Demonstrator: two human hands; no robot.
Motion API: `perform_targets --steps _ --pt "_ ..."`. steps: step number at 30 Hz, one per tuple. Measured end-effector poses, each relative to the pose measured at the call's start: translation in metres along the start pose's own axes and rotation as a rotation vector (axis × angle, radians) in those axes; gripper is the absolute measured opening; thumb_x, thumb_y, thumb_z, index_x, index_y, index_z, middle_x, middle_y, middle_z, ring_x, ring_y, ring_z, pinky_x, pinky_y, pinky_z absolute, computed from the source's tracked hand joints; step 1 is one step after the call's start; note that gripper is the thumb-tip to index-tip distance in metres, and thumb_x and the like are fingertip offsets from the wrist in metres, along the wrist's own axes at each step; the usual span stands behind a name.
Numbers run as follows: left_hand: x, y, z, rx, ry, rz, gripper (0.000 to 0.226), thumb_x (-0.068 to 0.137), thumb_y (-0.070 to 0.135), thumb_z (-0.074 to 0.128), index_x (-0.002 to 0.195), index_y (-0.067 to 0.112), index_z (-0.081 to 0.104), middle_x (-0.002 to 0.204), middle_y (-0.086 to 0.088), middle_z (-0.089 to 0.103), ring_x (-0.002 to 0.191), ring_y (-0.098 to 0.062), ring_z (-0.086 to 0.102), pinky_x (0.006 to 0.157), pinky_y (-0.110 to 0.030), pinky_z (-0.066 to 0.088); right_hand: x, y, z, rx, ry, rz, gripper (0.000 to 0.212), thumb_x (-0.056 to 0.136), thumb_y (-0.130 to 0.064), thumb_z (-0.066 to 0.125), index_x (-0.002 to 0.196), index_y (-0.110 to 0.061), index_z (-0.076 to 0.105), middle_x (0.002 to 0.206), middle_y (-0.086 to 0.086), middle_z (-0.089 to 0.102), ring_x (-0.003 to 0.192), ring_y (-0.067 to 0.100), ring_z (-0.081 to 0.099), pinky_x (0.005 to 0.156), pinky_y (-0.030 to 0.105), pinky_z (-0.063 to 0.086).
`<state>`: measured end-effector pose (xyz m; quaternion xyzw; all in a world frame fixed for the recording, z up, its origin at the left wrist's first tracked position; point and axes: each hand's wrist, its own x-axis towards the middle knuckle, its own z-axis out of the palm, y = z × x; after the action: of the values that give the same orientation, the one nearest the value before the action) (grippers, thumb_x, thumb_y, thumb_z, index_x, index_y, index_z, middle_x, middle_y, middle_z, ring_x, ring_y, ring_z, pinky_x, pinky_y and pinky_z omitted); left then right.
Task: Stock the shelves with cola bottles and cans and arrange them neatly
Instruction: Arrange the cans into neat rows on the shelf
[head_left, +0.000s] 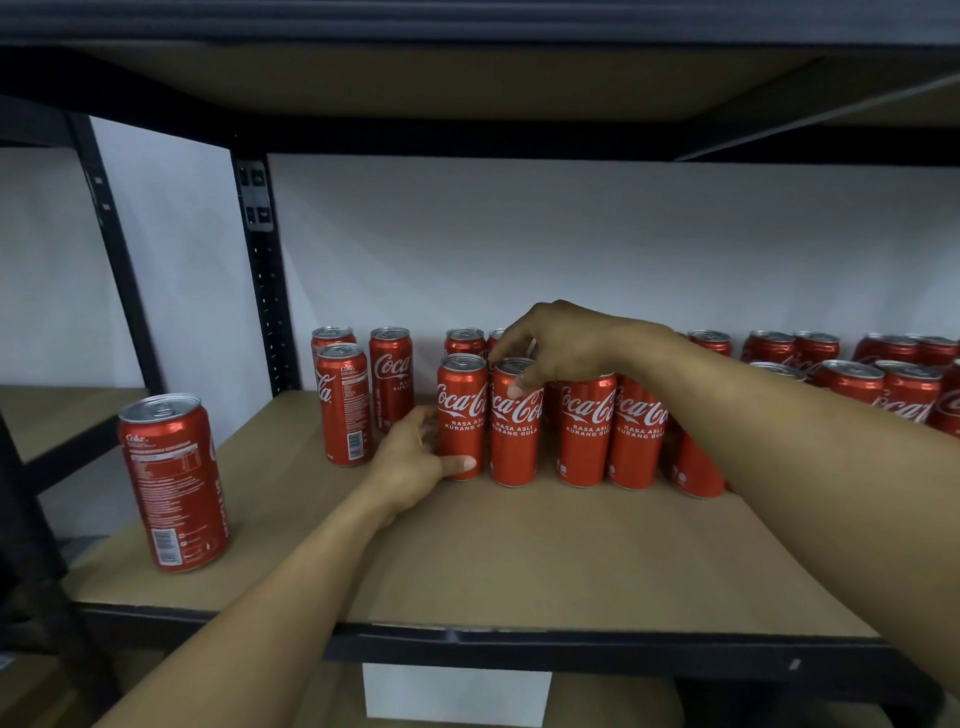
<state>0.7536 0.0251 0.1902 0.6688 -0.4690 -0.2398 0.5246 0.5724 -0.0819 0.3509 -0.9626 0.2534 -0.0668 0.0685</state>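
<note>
Red cola cans stand in rows on a brown shelf board (519, 561). My left hand (415, 457) grips the base of the leftmost front-row can (461, 410), thumb across its front. My right hand (550, 343) comes from the right and holds the top of the neighbouring can (515, 431) from above, thumb on its front. Two more front cans (587, 431) (635, 436) stand to the right, labels forward. Farther left stand three cans (344, 405) with labels turned away. One can (174, 480) stands alone near the front left corner.
More cans (852, 379) fill the back right of the shelf. A black perforated upright (265, 291) stands at the back left, another shelf board (467, 88) is overhead, and a black front rail (519, 649) edges the shelf. A white box (457, 696) sits below.
</note>
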Motion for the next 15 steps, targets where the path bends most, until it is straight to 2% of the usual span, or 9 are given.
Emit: perform_targets --steps 4,7,8,11,12,15 --pt "-0.0029 -0.0045 0.0075 -0.018 0.026 0.026 0.084 0.072 0.010 0.089 0.144 0.014 0.045 0.135 -0.001 0.060 0.119 -0.016 0.060 0.103 -0.033 0.049 -0.0006 0.0014 0.0004 0.001 0.005 0.007 0.055 0.086 -0.032 0.079 0.137 -0.027 0.062 0.141 -0.004 0.059 0.124 0.017 0.056 0.089 0.028 0.040" --pt "-0.0043 -0.0066 0.0096 0.019 0.043 0.059 0.077 0.074 0.016 0.088 0.140 0.019 0.047 0.128 0.005 0.060 0.112 -0.009 0.059 0.089 -0.016 0.047 -0.0007 0.0001 0.0014 -0.010 0.017 0.014 0.058 0.086 -0.036 0.079 0.139 -0.025 0.059 0.142 -0.002 0.059 0.125 0.019 0.056 0.091 0.028 0.042" --pt "-0.0049 -0.0068 0.0095 0.043 0.053 0.069 0.075 0.074 0.019 0.088 0.138 0.021 0.048 0.124 0.008 0.060 0.109 -0.007 0.059 0.086 -0.014 0.047 -0.0008 -0.0009 0.0017 -0.023 0.023 0.018 0.060 0.086 -0.038 0.078 0.141 -0.024 0.058 0.143 -0.002 0.058 0.126 0.019 0.056 0.091 0.029 0.043" --pt "-0.0043 -0.0087 0.0088 0.075 0.076 0.081 0.076 0.073 0.024 0.089 0.138 0.021 0.050 0.120 0.008 0.063 0.106 -0.007 0.062 0.095 -0.029 0.053 -0.0002 -0.0019 0.0023 -0.057 0.044 0.037 0.064 0.085 -0.048 0.076 0.141 -0.022 0.057 0.143 -0.001 0.057 0.126 0.020 0.056 0.091 0.029 0.044" --pt "-0.0046 -0.0088 0.0085 0.080 0.073 0.081 0.077 0.073 0.024 0.089 0.139 0.021 0.049 0.120 0.006 0.064 0.106 -0.007 0.062 0.094 -0.028 0.053 0.0002 -0.0019 0.0023 -0.062 0.045 0.040 0.063 0.085 -0.048 0.076 0.140 -0.022 0.058 0.143 -0.001 0.058 0.125 0.020 0.057 0.091 0.030 0.044" --pt "-0.0056 -0.0079 0.0072 0.068 0.052 0.071 0.077 0.076 0.021 0.087 0.142 0.019 0.046 0.124 0.005 0.062 0.104 -0.004 0.059 0.082 -0.015 0.046 0.0003 -0.0023 0.0011 -0.066 0.036 0.032 0.057 0.085 -0.040 0.079 0.137 -0.021 0.061 0.141 -0.001 0.060 0.123 0.020 0.058 0.091 0.030 0.045"
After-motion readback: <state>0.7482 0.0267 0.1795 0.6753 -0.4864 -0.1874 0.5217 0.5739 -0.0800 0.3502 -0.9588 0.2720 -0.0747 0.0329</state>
